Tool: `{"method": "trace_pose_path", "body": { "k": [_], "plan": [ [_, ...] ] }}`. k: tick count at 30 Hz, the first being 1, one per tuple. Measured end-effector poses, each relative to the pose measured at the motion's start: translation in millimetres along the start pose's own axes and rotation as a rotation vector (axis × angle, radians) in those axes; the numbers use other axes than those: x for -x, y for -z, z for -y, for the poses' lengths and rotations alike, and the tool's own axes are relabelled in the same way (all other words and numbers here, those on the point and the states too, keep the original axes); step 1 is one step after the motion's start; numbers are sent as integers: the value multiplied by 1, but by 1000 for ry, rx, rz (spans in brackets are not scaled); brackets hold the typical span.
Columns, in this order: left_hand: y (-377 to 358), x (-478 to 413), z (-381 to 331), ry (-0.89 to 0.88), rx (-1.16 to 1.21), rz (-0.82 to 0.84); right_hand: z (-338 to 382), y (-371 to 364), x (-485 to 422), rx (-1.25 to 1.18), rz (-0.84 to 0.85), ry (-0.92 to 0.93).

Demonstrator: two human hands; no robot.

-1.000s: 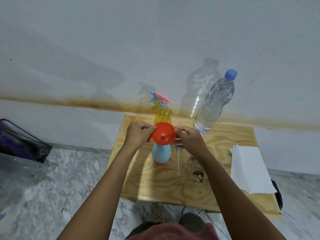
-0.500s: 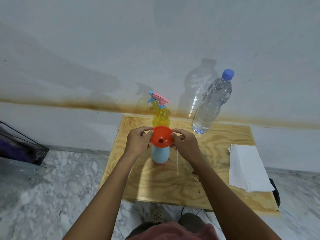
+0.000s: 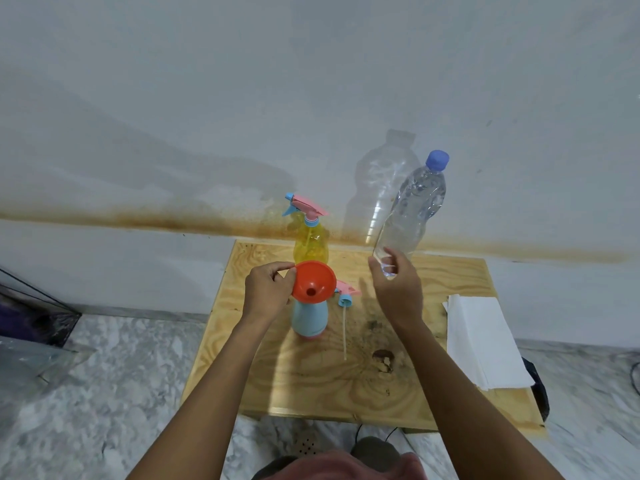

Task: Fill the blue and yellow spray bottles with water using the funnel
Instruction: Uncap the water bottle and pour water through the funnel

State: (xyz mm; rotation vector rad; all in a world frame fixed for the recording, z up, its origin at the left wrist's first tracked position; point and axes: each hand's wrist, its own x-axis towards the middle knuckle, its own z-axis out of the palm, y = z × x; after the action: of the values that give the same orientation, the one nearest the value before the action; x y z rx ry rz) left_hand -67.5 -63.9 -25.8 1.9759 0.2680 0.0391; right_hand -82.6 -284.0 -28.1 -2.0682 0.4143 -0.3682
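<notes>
Two hands — left fingers (image 3: 282, 271) pinch the funnel (image 3: 313, 282) rim; right fingers (image 3: 379, 268) spread, empty, near the water bottle (image 3: 412, 209).

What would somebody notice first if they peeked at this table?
Probably the bright orange funnel sitting in the top of the blue spray bottle mid-table, with the left hand pinching its rim. Next, the big water bottle by the wall, which the open right hand is reaching toward.
</notes>
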Motion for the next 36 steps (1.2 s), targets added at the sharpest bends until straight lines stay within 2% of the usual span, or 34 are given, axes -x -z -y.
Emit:
{"method": "trace_pose_path", "body": {
  "k": [2, 5, 9, 15, 24, 27, 29, 32, 36],
  "plan": [
    [-2, 0, -1, -7, -14, -17, -8, 12, -15, 13, -78, -18],
    [-4, 1, -3, -17, -42, -36, -17, 28, -42, 29, -97, -76],
    [-7, 4, -8, -16, -82, -70, -21, 41, -76, -17, -45, -90],
    [-9, 14, -17, -1, -199, -132, -11, 45, -116, -143, 72, 0],
    [-11, 14, -64, 66, -640, -124, -6, 46, -132, -246, 126, 1],
    [-18, 8, -89, 4, -581, -126, -8, 47, -130, -237, 131, -5],
    [-35, 0, -111, -89, -434, -72, -8, 48, -130, -228, 137, -10],
    [-74, -17, -154, -222, -221, 97, -8, 48, -130, -234, 127, -2],
    [-119, -40, -193, -235, -152, 357, -13, 49, -124, -234, 125, 7]
  ]
}}
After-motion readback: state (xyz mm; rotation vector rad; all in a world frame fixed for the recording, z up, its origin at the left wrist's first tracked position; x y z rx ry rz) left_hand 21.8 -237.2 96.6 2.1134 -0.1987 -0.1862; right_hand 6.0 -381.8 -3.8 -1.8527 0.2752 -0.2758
